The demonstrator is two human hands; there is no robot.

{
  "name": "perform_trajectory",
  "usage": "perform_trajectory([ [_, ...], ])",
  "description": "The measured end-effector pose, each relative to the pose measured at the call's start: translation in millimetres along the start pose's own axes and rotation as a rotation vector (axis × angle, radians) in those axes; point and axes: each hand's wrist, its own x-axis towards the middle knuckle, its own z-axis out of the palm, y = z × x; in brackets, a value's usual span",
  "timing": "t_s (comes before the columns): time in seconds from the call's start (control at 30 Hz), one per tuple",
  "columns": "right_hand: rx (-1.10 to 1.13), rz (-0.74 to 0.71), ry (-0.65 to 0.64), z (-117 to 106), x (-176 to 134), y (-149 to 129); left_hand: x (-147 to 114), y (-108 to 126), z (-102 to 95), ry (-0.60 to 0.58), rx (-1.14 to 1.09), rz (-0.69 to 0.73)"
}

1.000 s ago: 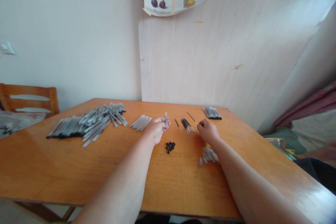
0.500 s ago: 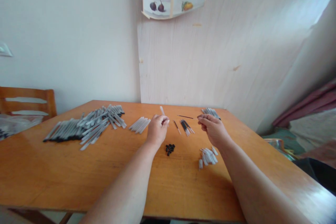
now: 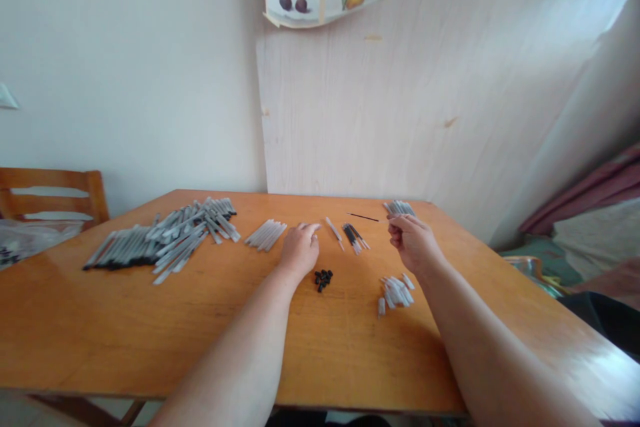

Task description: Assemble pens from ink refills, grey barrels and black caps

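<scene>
My right hand [image 3: 413, 240] is closed in a pinch on one end of a pen refill [image 3: 364, 217], a thin dark rod pointing left above the table. My left hand [image 3: 301, 247] hovers palm down near the middle, its fingers stretched to the right with nothing visible in them. Just right of those fingers lies a slim whitish pen tube [image 3: 333, 229]. Beside it rests a small group of dark refills [image 3: 354, 238] with pale ends. Small black plugs [image 3: 323, 279] are heaped nearer to me, and short whitish pieces [image 3: 397, 292] sit in a pile below my right hand.
A row of whitish pen tubes [image 3: 266, 235] lies left of my left hand. Farther left is a large heap of whitish pens with black ends [image 3: 173, 235]. Another bundle [image 3: 399, 207] lies behind my right hand. The wooden table [image 3: 225, 353] meets the wall; a chair [image 3: 50, 190] stands left.
The whitish tube has left my left hand and now lies where a dark refill was seen; the fingers have straightened. My right hand has shifted slightly right with its refill.
</scene>
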Motion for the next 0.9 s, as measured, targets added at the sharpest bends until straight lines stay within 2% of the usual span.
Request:
perform_trajectory([
  [0.17,0.045,0.013,0.148,-8,9,4,2,-1,1.7,0.021,-0.032,-0.049],
  [0.3,0.078,0.046,0.237,-14,16,5,11,-3,2.0,0.057,-0.105,-0.187],
  [0.4,0.102,0.069,0.274,-15,18,5,25,-3,3.5,0.003,-0.142,-0.327],
  [0.5,0.109,0.060,0.284,-14,18,5,45,2,7.8,-0.080,-0.105,-0.408],
  [0.63,0.114,0.048,0.291,-14,19,6,73,12,21.5,-0.113,-0.032,-0.485],
  [0.9,0.144,0.045,0.304,-15,19,4,118,20,65.7,-0.183,0.122,-0.605],
])
